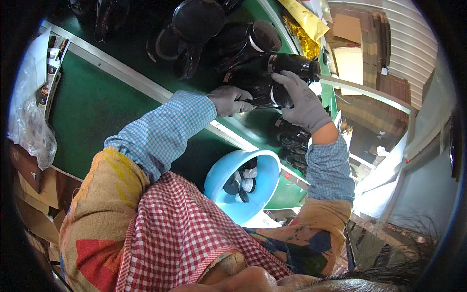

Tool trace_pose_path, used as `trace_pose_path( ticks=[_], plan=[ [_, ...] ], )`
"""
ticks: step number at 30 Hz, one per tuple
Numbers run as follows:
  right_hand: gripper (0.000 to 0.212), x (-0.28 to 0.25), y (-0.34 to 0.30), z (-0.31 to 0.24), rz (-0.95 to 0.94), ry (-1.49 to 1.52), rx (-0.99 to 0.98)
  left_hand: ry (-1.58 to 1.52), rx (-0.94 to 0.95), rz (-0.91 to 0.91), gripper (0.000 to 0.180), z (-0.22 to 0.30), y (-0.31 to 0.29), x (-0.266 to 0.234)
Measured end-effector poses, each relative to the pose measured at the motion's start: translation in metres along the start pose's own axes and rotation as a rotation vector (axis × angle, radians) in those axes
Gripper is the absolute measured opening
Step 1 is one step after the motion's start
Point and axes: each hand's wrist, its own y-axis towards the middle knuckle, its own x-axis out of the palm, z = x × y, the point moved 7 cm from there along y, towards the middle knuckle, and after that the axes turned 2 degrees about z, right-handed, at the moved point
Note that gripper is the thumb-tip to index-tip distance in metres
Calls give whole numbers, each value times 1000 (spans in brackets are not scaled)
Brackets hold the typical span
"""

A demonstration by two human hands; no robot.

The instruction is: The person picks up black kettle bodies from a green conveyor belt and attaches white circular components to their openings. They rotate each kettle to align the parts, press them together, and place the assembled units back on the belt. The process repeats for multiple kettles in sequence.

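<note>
My left hand (230, 100), in a grey glove, is closed around the slim end of a glossy black handled piece (261, 101). At its wider end, which has a pale ring, my right hand (302, 103) in a matching glove wraps its fingers and thumb around it. Just beyond my hands lies another glossy black cylindrical piece (293, 65). More black pieces with round ends, such as a flat-ended one (265, 36) and a disc-topped one with a handle (198, 20), crowd the far side of the green work surface (107, 109).
A light blue basin (212, 182) holding several black and white caps stands close to my body. A metal rail (121, 75) crosses the surface. Plastic wrap (31, 121) hangs at left. Beyond the right edge are stacked cardboard (374, 44) and a yellow bag (309, 22).
</note>
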Motion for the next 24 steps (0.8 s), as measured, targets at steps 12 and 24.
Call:
trace_pose_path(
  ticks=[12,24],
  plan=[
    [89,4,-8,-5,97,79,66,16,-30,16,53,2,-5,0],
    [91,6,-12,2,106,96,79,60,18,74,51,6,-6,-2]
  ],
)
